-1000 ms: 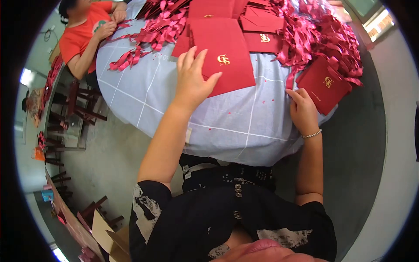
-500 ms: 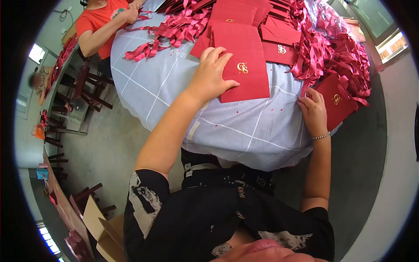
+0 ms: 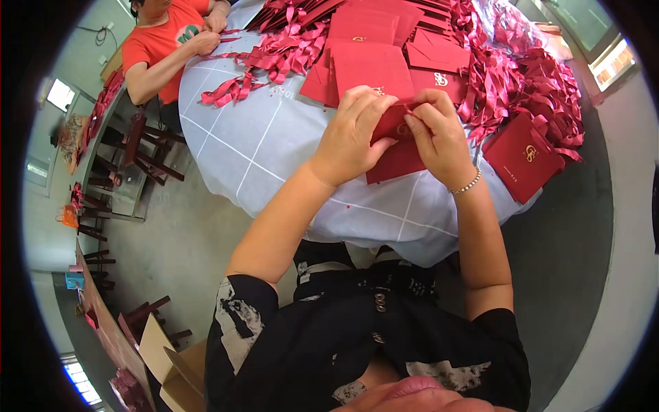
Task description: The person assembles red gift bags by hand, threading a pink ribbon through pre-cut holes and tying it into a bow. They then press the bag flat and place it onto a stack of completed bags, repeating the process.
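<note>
My left hand (image 3: pixel 353 134) grips the upper edge of a flat red paper bag (image 3: pixel 396 163) with a gold monogram, fingers behind it and thumb in front. The bag's top is raised and bent towards me. Beside it, my right hand (image 3: pixel 439 130) pinches what looks like a thin red ribbon end (image 3: pixel 406 110) at that edge; the fingers partly hide it. Behind my hands lies a stack of similar red bags (image 3: pixel 371 65). Loose dark-pink ribbons (image 3: pixel 494 96) are heaped to the right of the stack.
A finished-looking red bag with ribbon (image 3: pixel 525 158) rests at the table's right edge. More ribbons (image 3: pixel 281 58) lie at back left. Across the pale checked tablecloth (image 3: pixel 233 137) sits a person in an orange shirt (image 3: pixel 161 44). An open cardboard box (image 3: pixel 175 364) stands low at left.
My right hand has moved left from the ribbon heap to the bag's edge. My left hand has shifted down and right slightly, and the bag's top is now lifted.
</note>
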`<state>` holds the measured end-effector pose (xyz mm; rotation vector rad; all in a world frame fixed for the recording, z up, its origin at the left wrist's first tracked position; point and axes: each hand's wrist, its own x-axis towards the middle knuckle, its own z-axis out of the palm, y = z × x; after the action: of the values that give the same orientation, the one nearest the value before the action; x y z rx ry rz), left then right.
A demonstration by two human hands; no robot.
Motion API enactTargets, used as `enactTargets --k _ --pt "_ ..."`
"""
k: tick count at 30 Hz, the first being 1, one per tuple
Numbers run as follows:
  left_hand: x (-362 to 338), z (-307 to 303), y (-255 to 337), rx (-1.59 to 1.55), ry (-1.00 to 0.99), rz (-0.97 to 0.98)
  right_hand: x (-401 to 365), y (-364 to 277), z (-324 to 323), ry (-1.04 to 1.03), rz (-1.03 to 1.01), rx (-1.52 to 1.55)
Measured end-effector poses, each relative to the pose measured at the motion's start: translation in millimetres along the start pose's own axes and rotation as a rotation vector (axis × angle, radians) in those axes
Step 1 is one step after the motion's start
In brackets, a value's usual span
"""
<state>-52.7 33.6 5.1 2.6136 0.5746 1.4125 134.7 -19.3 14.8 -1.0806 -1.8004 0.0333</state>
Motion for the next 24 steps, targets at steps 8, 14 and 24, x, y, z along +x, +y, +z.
enactTargets --k 8,14,24 --pt "-23.7 3.1 -27.1 -0.144 -0.219 -0.263 -20.6 24.3 11.1 -0.085 0.201 -0.042" --pt "-30.9 -0.3 -33.2 -0.287 -0.284 -0.424 -25.6 10.2 7.1 -0.124 0.506 0.232" --pt "-34.3 2.2 -33.0 -0.271 -0.294 -0.420 -36.0 10.7 20.6 -0.292 0.370 0.031"
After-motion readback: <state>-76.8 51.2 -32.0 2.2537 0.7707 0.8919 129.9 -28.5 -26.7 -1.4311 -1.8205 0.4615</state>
